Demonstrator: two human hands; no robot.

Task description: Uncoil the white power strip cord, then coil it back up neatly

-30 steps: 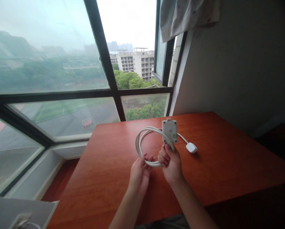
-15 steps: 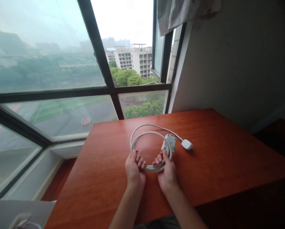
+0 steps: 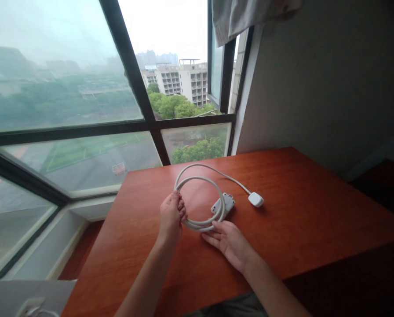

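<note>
A white cable (image 3: 203, 178) is wound into a loose coil and held at a tilt above the table. My left hand (image 3: 173, 213) is closed around the coil's left side. At its lower right, my right hand (image 3: 228, 240) has its fingers stretched out, with the thumb near the cable and the other fingers under the coil's lower edge. A white rectangular block (image 3: 228, 204) lies behind the coil's right side, partly hidden by the loops. One cable end arches over to a white plug-like head (image 3: 256, 199) resting on the table to the right.
The reddish-brown wooden table (image 3: 144, 193) stands against large windows with a dark frame (image 3: 151, 125). A grey wall (image 3: 309, 88) rises on the right, and a piece of cloth (image 3: 236, 20) hangs at the top. The table's front edge is close to me.
My left hand has moved left and up with the coil. My right hand has loosened from the coil's right side and straightened its fingers at the lower right. The block has tipped flatter.
</note>
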